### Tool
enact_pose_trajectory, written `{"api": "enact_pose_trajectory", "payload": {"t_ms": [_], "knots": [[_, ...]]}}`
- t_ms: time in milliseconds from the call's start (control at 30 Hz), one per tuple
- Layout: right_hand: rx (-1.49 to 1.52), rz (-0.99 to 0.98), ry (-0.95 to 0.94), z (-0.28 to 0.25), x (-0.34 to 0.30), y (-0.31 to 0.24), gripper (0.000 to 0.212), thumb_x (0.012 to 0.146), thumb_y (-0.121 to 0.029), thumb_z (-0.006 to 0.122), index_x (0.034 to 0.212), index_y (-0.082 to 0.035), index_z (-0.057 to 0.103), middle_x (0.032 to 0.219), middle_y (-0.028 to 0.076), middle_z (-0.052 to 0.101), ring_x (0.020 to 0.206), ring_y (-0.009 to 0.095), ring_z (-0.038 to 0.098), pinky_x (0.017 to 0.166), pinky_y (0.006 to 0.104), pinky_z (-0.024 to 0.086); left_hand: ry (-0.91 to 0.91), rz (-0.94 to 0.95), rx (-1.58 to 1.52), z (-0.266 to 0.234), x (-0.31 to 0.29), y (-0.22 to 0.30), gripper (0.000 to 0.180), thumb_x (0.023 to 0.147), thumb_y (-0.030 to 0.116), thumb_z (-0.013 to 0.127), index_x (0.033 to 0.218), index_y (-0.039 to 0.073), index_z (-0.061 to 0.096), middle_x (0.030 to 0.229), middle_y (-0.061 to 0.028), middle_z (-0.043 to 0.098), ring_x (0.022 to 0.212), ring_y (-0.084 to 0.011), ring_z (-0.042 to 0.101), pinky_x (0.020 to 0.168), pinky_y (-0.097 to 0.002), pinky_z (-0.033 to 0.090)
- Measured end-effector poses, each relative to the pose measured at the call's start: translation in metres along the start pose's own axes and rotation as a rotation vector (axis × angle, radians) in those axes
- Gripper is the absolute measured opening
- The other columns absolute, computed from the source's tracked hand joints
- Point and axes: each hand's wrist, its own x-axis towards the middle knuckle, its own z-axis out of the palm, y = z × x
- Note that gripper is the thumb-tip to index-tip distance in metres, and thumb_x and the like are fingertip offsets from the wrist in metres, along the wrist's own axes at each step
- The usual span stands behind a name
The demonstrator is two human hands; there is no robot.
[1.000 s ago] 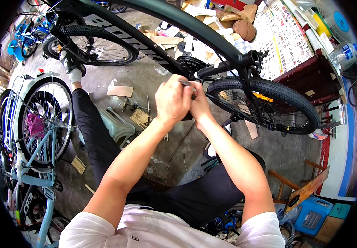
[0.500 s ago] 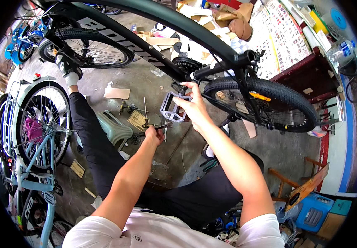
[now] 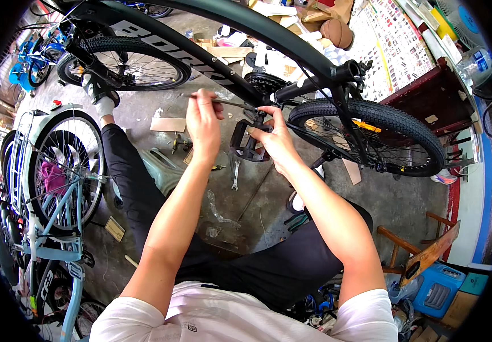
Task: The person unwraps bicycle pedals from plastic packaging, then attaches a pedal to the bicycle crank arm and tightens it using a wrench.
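Note:
The black bicycle frame stretches across the upper middle, its crank near the chainring. A platform pedal hangs at the crank's end, its dark side toward me. My right hand is closed on the pedal, thumb on its body and index finger up by the axle. My left hand is raised left of the pedal, closed around a slim wrench seen edge-on. The wrench's far end meets the axle area by my right fingertip; whether it sits on the flats is too small to tell.
On the floor lie a combination wrench, a cardboard piece and a small box. A pale green stool is beside my left leg. A light-blue bicycle stands left, a wooden stool lies right.
My left hand has risen from the floor tools to the pedal axle, bringing a wrench. The pedal has turned from its silver-looking side to a dark side, with my right hand still on it.

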Motion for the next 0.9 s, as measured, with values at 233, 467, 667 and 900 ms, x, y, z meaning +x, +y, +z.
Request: {"api": "enact_pose_trajectory", "payload": {"t_ms": [233,467,667,900], "knots": [[-0.005,0.005,-0.020,-0.002,0.000,0.000,0.057,0.089,-0.006,0.076,0.136,-0.018,0.046,0.108,0.006,0.056,0.086,0.015,0.063,0.055,0.0315,0.054,-0.112,0.558,0.656,0.019,-0.038,0.019,0.014,0.101,0.021,0.061,0.100,0.007,0.065,0.088,-0.0104,0.068,0.074,-0.0372,0.064,0.068,-0.0457,0.048],[-0.115,-0.297,0.012,-0.006,0.013,0.019,0.047,0.095,-0.013,0.071,0.135,-0.016,0.048,0.118,0.007,0.060,0.106,0.016,0.060,0.088,0.0346,0.055,-0.216,0.694,0.797,0.044,-0.047,0.036,0.020,0.085,0.026,0.075,0.092,0.012,0.064,0.086,-0.0034,0.066,0.073,-0.0258,0.066,0.068,-0.0400,0.047],[0.036,-0.054,-0.022,-0.008,0.002,0.009,0.034,0.100,-0.017,0.064,0.131,-0.013,0.051,0.122,0.005,0.061,0.114,0.014,0.057,0.098,0.0322,0.048,-0.492,0.842,0.939,0.070,-0.061,0.048,0.028,0.078,0.036,0.079,0.086,0.016,0.061,0.083,-0.0053,0.061,0.079,-0.0264,0.067,0.070,-0.0412,0.048],[0.098,-0.035,-0.036,-0.010,0.001,0.016,0.032,0.101,-0.018,0.062,0.130,-0.013,0.052,0.122,0.005,0.061,0.114,0.013,0.057,0.097,0.0318,0.048,-0.579,0.849,0.970,0.076,-0.059,0.044,0.028,0.075,0.038,0.080,0.083,0.016,0.065,0.082,-0.0041,0.059,0.082,-0.0244,0.065,0.071,-0.0404,0.049]]}}
